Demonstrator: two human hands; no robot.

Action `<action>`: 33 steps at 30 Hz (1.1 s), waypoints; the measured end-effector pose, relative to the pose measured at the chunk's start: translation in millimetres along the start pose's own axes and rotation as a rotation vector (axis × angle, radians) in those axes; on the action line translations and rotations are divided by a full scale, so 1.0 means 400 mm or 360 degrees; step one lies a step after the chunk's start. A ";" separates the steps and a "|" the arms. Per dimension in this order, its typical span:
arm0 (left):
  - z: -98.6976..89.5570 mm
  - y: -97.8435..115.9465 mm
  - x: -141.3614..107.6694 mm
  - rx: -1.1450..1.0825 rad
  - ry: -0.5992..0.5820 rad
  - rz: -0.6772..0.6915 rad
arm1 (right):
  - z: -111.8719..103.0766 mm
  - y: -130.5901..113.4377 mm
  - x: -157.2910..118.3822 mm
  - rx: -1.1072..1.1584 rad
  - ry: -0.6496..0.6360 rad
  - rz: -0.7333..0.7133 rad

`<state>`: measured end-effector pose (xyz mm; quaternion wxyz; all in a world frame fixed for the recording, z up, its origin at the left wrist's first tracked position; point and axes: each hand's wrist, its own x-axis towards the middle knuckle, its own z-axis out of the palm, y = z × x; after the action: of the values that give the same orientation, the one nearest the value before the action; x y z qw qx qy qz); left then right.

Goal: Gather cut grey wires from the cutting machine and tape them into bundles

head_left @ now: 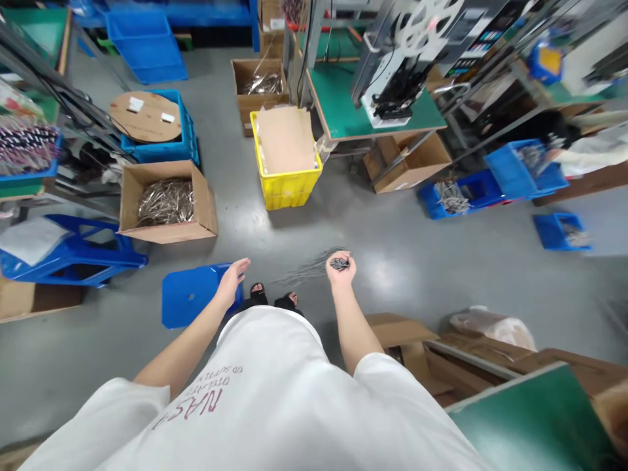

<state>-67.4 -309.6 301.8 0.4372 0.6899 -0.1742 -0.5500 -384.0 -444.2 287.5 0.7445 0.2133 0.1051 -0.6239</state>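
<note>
Wire bundle (314,267) (thin, grey) is in the right hand (340,265), out in front of the body over the grey floor (392,229). Right fingers are curled round it; ends bunch at the top of the fist, and the lengths trail off to the left, blurred. Can't tell if they touch the floor. Left hand (234,278) is extended, fingers unfurled, overlapping the edge of the blue stool top (189,297) in view; contact unclear. Sandaled feet (258,288) sit between the hands in view. Beyond the hands: yellow crate (289,193) with a cardboard sheet (287,140) on top. Left of it, open carton (205,206) full of similar thin strands. Right of the crate, green tabletop (328,98) carrying a machine with a white reel (426,26). Far right, a co-worker's sleeve (601,154) beside a blue tray (505,171).
</note>
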 end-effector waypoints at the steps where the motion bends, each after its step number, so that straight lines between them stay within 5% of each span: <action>1: -0.025 -0.021 -0.011 0.0016 0.0036 -0.0067 | -0.010 0.003 -0.001 0.0111 0.0012 0.0083; 4: -0.069 -0.054 -0.023 0.0041 0.0104 -0.0214 | -0.031 0.018 -0.006 0.0479 0.0020 0.0331; 8: -0.050 -0.043 0.012 0.0027 0.0048 -0.0215 | -0.073 0.040 0.001 0.0525 0.0112 0.0441; 14: 0.093 0.016 0.089 -0.0033 -0.0196 -0.0079 | -0.135 -0.029 0.052 -0.0113 0.0380 -0.0169; 21: 0.241 0.039 0.079 -0.0201 -0.0422 -0.0117 | -0.028 -0.145 0.049 0.0016 0.0254 -0.0516; 27: 0.303 0.046 0.081 -0.0358 -0.0328 -0.0191 | 0.036 -0.006 0.003 -0.0540 -0.0158 -0.0522; 33: 0.495 0.123 0.059 -0.0447 -0.0416 -0.0030 | 0.031 0.182 -0.040 -0.1279 -0.0110 -0.0522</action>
<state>-228.2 -435.6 324.1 0.4977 0.5465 -0.1444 -0.6579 -317.6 -426.0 319.0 0.6625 -0.1339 0.3472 -0.6501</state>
